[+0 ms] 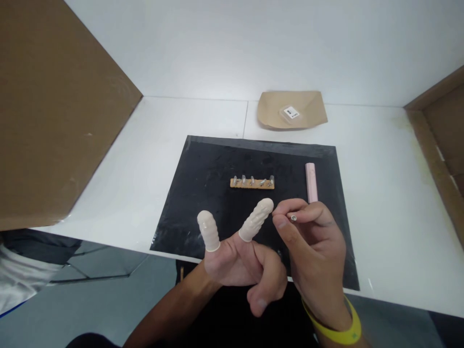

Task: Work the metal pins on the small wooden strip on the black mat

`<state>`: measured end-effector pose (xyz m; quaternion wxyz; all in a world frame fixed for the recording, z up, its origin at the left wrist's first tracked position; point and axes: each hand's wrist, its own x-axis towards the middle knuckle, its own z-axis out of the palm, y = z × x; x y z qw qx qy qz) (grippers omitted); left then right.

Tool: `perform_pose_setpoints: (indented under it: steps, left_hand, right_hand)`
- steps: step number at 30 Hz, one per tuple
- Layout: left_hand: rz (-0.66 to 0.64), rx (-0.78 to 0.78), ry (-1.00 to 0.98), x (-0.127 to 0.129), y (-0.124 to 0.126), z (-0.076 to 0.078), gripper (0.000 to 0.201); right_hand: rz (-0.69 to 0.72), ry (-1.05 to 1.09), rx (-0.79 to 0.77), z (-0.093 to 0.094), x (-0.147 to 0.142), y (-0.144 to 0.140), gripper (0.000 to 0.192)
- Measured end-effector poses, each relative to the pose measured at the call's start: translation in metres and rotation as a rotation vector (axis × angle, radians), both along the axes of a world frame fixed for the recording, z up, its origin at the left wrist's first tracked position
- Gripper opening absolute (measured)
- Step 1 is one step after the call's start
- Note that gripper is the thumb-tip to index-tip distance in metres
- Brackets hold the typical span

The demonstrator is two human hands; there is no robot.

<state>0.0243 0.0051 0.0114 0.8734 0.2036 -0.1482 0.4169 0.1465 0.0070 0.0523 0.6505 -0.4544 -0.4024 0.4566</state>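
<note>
The right hand (315,241) pinches a tiny metal part (293,218) between thumb and forefinger, just this side of the black mat's (203,193) near edge. The left hand (239,261) holds nothing, its two cot-covered fingers (258,220) spread wide beside it. Judging by this, the part is mid-transfer; next calls for a fine grip, with the small strip board (252,182) lying mid-mat

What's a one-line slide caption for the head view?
Left hand in two finger cots, right hand pinching a small metal part above black mat with component strip.
</note>
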Motion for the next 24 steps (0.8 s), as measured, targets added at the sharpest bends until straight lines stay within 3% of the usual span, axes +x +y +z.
perform_pose_setpoints:
  steps: [24]
  left_hand:
    - [0.005,-0.014,0.033,-0.0011,0.0018,0.0032,0.102]
  right_hand:
    - [-0.007,-0.044,-0.012,0.0004,0.0019,-0.0002,0.021]
